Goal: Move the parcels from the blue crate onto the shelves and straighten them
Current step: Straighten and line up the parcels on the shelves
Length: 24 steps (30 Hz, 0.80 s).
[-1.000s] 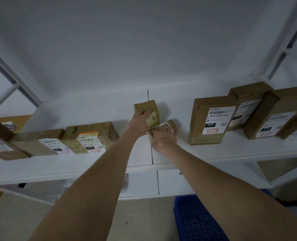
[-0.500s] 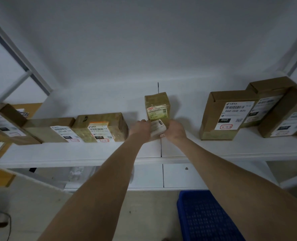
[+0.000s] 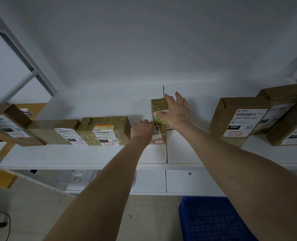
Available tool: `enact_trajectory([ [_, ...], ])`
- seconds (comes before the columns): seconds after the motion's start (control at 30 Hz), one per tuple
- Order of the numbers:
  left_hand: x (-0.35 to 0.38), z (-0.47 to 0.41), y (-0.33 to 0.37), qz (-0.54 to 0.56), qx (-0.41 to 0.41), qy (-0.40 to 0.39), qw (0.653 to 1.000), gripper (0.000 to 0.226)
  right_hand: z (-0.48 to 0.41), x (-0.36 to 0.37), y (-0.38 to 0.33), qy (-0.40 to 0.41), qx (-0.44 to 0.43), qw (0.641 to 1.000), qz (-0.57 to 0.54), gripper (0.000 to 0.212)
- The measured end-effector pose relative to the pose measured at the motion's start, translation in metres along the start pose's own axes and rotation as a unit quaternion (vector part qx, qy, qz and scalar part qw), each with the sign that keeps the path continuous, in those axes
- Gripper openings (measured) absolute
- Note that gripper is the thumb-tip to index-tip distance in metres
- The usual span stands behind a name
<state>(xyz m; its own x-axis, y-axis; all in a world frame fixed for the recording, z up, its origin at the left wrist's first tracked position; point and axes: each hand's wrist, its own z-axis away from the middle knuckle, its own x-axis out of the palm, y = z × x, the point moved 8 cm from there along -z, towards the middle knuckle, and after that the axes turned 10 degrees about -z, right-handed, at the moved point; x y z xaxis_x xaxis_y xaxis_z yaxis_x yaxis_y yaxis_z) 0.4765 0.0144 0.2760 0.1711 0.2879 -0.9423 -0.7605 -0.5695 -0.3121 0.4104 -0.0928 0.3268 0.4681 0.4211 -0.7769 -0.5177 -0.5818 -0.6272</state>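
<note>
Two small parcels sit mid-shelf (image 3: pixel 179 150), right at the shelf seam. The taped parcel (image 3: pixel 159 108) stands upright at the back; the flat parcel (image 3: pixel 159 134) lies just in front of it, label up, long axis running front to back.

Our left hand (image 3: pixel 141 129) is against the flat parcel's left edge, fingers curled; we can't tell if that grip is closed on it or just nudging, since the hand hides the contact.

Our right hand (image 3: pixel 176 111) is spread wide, holding nothing, over the taped parcel's top right. So the taped one lies just left of and under the right palm: right hand is nearer, left stays on the flat one.

The blue crate (image 3: pixel 213 220) sits below the seam on the floor.
</note>
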Motion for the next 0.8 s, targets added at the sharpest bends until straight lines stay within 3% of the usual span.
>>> enact_trajectory([
  [0.17,0.005,-0.011,-0.013,-0.013,-0.005,-0.019,1.0,0.042,-0.02,0.031,-0.009,-0.062,0.051,0.996,0.048,0.067],
  [0.43,0.004,-0.016,-0.017,-0.012,-0.015,-0.05,0.999,0.05,-0.011,0.005,0.02,-0.003,0.137,0.984,0.116,0.07],
  [0.8,-0.004,0.003,-0.001,0.017,-0.011,-0.043,0.999,0.047,0.021,-0.002,0.018,-0.102,0.147,0.975,0.129,0.083],
])
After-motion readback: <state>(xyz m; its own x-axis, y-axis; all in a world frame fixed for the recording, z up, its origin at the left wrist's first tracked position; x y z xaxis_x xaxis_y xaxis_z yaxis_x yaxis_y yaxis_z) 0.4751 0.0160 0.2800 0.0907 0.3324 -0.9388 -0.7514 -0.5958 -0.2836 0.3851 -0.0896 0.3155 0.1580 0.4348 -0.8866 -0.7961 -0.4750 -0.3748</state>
